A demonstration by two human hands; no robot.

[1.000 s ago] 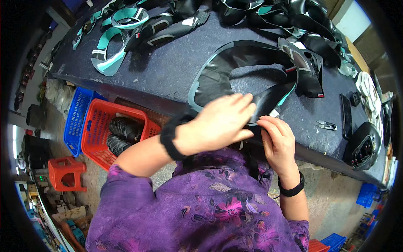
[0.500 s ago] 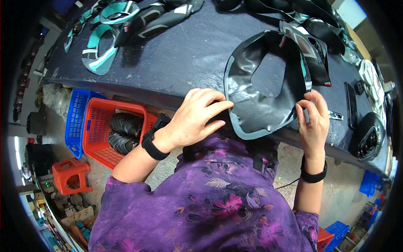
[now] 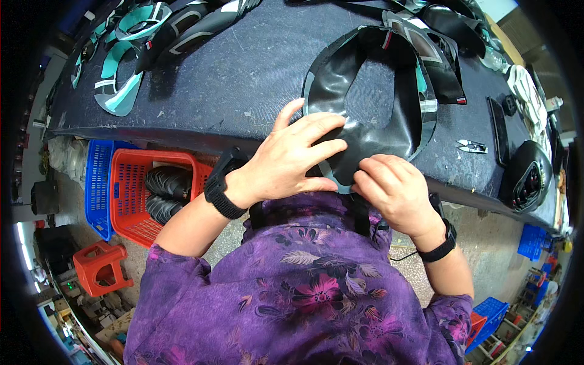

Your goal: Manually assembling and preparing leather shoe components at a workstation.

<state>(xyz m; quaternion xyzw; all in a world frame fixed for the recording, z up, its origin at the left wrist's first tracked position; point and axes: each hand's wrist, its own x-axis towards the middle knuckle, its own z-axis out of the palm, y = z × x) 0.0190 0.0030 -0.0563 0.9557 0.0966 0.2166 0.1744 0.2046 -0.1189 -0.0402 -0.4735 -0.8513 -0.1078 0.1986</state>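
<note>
A glossy black shoe upper [image 3: 378, 139] with a grey edge lies at the front of the dark table, its opening toward the far side. My left hand [image 3: 291, 157] rests over its near left part, with fingers spread on the black surface and the thumb by the near edge. Close beside it, the fingers of my right hand [image 3: 396, 193] are bent together and pinch the upper's near edge. That fingertip grip partly hides the edge. Beyond, another upper [image 3: 429, 52] with a grey panel lies partly behind the first.
Several teal-and-grey uppers [image 3: 118, 79] lie at the table's far left. Thread snips [image 3: 472, 146], a black shoe form [image 3: 528, 176] and white cord [image 3: 528, 97] are on the right. Below left stand a red basket [image 3: 131, 207] holding black pieces, a blue basket [image 3: 99, 182] and a red stool [image 3: 100, 266].
My right hand has moved left from the upper's right side to its near edge. My left hand has moved onto the surface with its fingers spread. The view has shifted slightly.
</note>
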